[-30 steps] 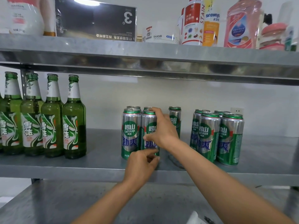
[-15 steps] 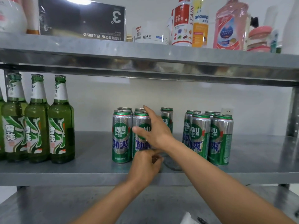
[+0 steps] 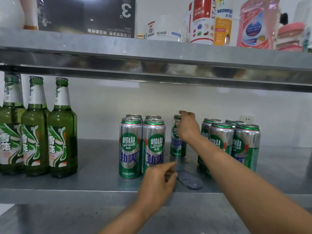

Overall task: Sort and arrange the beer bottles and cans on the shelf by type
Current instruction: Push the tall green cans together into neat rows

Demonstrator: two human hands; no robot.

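Note:
On the middle steel shelf (image 3: 94,183) stand three green glass beer bottles (image 3: 36,132) at the left. Several green and silver Laoshan cans (image 3: 141,146) form a block in the middle, and another block of cans (image 3: 233,142) stands to the right. Between the blocks a single can (image 3: 176,149) stands further back. My right hand (image 3: 188,127) grips the upper part of this single can. My left hand (image 3: 157,183) hovers at the shelf's front edge, just right of the middle block's front can, its fingers loosely curled and holding nothing.
The upper shelf (image 3: 152,54) overhangs the cans and carries a black box (image 3: 87,16), a white tub (image 3: 163,33) and several detergent bottles (image 3: 255,22). A wet patch (image 3: 190,180) lies on the shelf before the single can. A lower shelf surface (image 3: 50,220) shows below.
My right hand has left the middle block's front can and moved right and back onto the single can behind. My left hand stays low at the shelf front. The view has shifted right.

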